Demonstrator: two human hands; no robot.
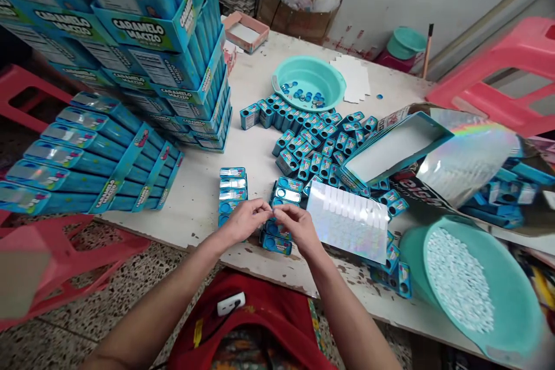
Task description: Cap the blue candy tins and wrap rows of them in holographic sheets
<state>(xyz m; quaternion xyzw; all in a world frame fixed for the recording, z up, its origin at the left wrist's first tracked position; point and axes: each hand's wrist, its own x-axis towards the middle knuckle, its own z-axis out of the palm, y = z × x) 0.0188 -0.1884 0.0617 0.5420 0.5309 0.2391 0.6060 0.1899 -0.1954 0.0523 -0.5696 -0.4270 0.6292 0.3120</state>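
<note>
1. Bringing their fingertips close to each other, the left hand (246,221) and right hand (299,226) hover over the near row of small blue boxes (277,244), on the counter (255,150).
2. On each hand the fingers are drawn together in a pinch; whether something tiny sits between them, I cannot tell.
3. Another short row of blue boxes (233,183) stands to the left, partly hidden by the left hand.
4. Just right of the right hand lies a shiny sheet (351,222), on top of some boxes.
5. Behind it spreads a jumble of small boxes (303,167), with a turquoise basin (333,72) holding blue discs (306,96) beyond.
6. At far right, a larger basin (511,277) holds white pieces (459,283).
</note>
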